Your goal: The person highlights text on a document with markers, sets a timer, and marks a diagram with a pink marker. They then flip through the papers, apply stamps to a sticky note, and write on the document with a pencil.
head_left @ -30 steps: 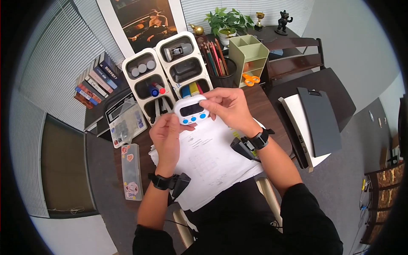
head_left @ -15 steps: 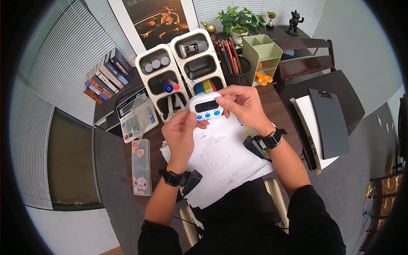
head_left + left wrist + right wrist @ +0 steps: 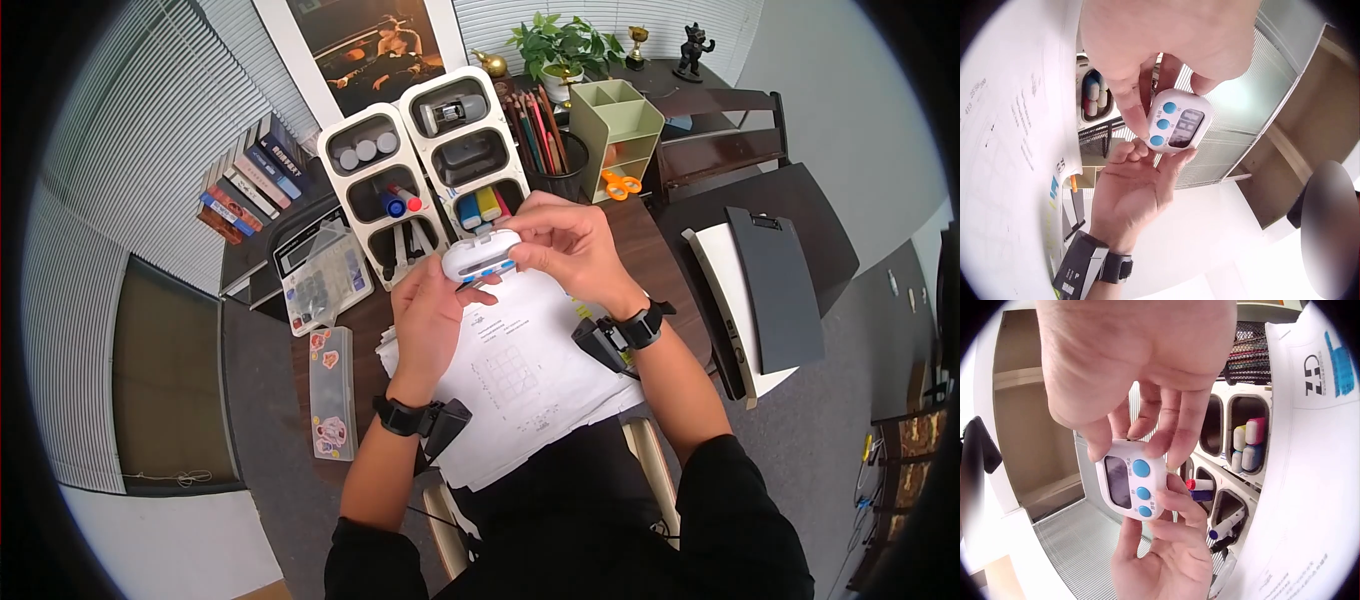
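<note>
Both hands hold a white digital timer [image 3: 480, 256] up over the papers, in front of the organizer. My left hand [image 3: 428, 315] pinches its left end between thumb and fingers. At the opposite end, my right hand [image 3: 575, 250] grips it, thumb on the front edge and fingers behind. In the head view the timer is tipped so its upper edge shows and its face is foreshortened. The left wrist view shows dark digits on its screen [image 3: 1187, 128] and three round blue buttons [image 3: 1164, 124]. The same face appears in the right wrist view, its screen [image 3: 1117, 481] darker there.
Printed papers [image 3: 510, 380] cover the desk below the hands. Behind stands a cream organizer [image 3: 408, 150] with markers and highlighters, beside a pencil cup [image 3: 560, 185] and a green holder [image 3: 625, 125] with orange scissors [image 3: 621, 186]. A pencil case [image 3: 332, 395] lies left, a clipboard [image 3: 775, 290] right.
The timer has tilted from facing the head camera to showing mostly its top edge. The hands keep hold of it, and the head view has shifted slightly since the first frame.
</note>
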`<move>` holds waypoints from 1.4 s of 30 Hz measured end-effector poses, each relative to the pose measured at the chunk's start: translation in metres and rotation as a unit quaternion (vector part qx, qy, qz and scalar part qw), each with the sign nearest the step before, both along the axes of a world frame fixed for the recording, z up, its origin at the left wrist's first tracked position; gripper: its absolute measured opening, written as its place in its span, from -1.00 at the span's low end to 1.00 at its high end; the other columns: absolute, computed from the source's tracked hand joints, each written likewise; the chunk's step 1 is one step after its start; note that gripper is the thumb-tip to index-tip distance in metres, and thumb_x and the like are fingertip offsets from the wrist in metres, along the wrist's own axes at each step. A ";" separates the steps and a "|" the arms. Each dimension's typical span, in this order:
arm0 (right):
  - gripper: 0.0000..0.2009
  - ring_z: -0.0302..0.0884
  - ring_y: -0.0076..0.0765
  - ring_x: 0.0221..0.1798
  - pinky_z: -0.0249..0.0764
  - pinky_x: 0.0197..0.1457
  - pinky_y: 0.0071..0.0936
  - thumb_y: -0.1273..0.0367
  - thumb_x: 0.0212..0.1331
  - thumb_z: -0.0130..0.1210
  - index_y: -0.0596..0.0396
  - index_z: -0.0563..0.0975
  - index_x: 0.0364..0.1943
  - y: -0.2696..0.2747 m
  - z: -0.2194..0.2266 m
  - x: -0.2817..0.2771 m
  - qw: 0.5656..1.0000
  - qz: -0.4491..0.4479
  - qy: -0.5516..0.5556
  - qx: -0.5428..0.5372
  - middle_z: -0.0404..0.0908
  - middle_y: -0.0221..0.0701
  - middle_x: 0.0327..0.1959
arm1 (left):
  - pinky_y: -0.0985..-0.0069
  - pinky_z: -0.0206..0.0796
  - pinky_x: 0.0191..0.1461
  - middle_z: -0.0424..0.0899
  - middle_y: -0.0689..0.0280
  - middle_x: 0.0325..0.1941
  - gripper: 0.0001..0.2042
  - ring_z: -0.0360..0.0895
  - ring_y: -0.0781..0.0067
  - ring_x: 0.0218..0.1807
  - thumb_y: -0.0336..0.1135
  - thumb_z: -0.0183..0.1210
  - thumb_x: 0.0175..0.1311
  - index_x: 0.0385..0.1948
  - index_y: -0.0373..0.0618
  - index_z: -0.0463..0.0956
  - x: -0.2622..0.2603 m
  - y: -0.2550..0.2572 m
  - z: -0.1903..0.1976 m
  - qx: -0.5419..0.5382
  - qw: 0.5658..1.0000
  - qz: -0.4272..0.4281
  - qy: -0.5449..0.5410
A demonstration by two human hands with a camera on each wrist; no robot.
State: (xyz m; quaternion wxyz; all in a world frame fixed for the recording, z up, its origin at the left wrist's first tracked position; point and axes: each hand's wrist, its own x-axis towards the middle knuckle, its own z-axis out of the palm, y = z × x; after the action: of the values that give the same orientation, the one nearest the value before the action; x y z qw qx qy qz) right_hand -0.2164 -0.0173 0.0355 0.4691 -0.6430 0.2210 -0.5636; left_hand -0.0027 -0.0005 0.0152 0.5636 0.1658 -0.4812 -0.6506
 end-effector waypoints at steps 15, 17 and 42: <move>-0.55 0.54 -0.36 0.22 0.62 0.17 -0.39 0.22 0.54 -0.07 0.04 0.37 0.42 0.010 0.018 0.007 0.993 0.069 -0.010 0.095 0.49 -0.32 0.25 | 0.48 0.61 0.01 0.57 0.09 0.14 -0.76 0.62 0.41 0.02 -0.53 0.26 0.33 0.00 -0.35 0.63 -0.009 0.006 -0.001 -0.139 0.958 0.207 -0.140; -0.54 0.54 -0.37 0.22 0.62 0.17 -0.40 0.21 0.54 -0.09 0.03 0.35 0.43 0.011 0.018 0.008 0.992 0.075 -0.004 0.103 0.49 -0.33 0.25 | 0.61 0.62 -0.27 0.56 0.17 0.03 -0.76 0.61 0.50 -0.13 -0.59 0.29 0.27 -0.03 -0.35 0.64 -0.011 0.007 -0.001 -0.156 0.950 0.228 -0.146; -0.37 0.56 -0.20 0.23 0.56 0.25 -0.30 0.52 0.16 0.31 0.35 0.33 0.34 0.000 0.006 0.012 0.995 0.091 0.013 0.036 0.47 -0.05 0.30 | 0.64 0.44 -0.27 0.65 0.23 -0.23 -0.92 0.58 0.56 -0.28 -0.56 0.32 0.25 -0.26 -0.31 0.64 -0.004 0.009 0.007 -0.211 0.910 0.283 -0.217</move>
State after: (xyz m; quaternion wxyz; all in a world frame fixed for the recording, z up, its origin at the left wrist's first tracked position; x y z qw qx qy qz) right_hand -0.2042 -0.0168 0.0419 0.5383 -0.6504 0.1879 -0.5018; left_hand -0.0062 0.0083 0.0225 0.6279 0.3095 -0.6503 -0.2949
